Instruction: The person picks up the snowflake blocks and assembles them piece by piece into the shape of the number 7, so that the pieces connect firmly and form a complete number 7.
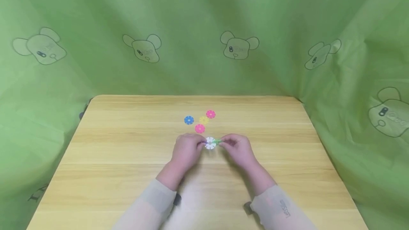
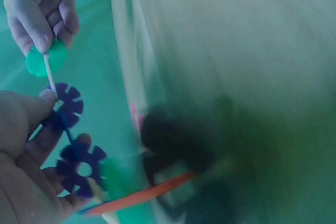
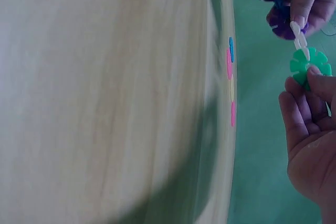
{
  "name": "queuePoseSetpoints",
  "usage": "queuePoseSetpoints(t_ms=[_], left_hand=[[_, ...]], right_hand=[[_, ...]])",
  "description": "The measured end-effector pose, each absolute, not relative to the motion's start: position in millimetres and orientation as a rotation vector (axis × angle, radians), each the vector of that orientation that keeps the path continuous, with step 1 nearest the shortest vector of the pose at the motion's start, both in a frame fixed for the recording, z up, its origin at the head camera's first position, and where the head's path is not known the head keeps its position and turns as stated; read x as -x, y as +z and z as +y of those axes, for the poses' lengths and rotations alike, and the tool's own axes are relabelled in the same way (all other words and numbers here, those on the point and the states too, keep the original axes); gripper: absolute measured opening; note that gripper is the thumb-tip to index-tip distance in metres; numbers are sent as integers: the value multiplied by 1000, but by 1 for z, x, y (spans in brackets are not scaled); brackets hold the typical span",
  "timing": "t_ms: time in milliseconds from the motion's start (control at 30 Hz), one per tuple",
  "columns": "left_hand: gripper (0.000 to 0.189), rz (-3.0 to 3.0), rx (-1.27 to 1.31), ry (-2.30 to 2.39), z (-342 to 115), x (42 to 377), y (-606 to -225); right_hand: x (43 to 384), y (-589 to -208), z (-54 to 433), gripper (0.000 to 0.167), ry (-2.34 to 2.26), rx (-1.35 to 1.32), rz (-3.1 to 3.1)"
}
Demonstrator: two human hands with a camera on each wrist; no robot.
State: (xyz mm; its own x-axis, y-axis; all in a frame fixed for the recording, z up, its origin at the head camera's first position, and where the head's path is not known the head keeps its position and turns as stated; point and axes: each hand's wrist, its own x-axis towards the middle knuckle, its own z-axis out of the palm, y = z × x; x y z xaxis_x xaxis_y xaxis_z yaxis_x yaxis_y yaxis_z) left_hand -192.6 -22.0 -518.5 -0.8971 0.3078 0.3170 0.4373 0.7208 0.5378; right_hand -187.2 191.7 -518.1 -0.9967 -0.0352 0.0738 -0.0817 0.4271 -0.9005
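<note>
Held up over the table is a chain of notched, interlocking building discs. My left hand (image 1: 188,150) pinches a purple disc (image 3: 280,27) of it between thumb and fingers. With thumb and fingertips my right hand (image 1: 238,150) grips the green disc (image 3: 296,65) at the chain's other end. Between the hands a white disc (image 1: 210,143) slots into both the green and the purple one. Beyond the left thumb, a second purple disc (image 2: 98,153) and an orange disc (image 2: 152,196), seen edge-on, continue the chain in the left wrist view.
Past the hands, loose discs lie flat on the wooden table (image 1: 127,144): a blue disc (image 1: 189,120), a yellow disc (image 1: 203,119), a far pink disc (image 1: 210,114) and a nearer pink disc (image 1: 199,128). A green curtain (image 1: 191,17) surrounds the table's back and sides.
</note>
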Motion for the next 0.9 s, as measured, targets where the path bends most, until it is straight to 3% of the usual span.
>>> queuePoseSetpoints(t_ms=[433,633,900], left_hand=[[5,-2692,673,-1003,-11,191,-515],[8,-2731,658,-969,-16,190,-516],[11,-2756,638,-980,-22,191,-520]], right_hand=[[184,-523,182,8,1752,-182,-2537],[192,-524,195,27,1730,-234,-2597],[220,-531,192,38,1454,-131,-2678]])
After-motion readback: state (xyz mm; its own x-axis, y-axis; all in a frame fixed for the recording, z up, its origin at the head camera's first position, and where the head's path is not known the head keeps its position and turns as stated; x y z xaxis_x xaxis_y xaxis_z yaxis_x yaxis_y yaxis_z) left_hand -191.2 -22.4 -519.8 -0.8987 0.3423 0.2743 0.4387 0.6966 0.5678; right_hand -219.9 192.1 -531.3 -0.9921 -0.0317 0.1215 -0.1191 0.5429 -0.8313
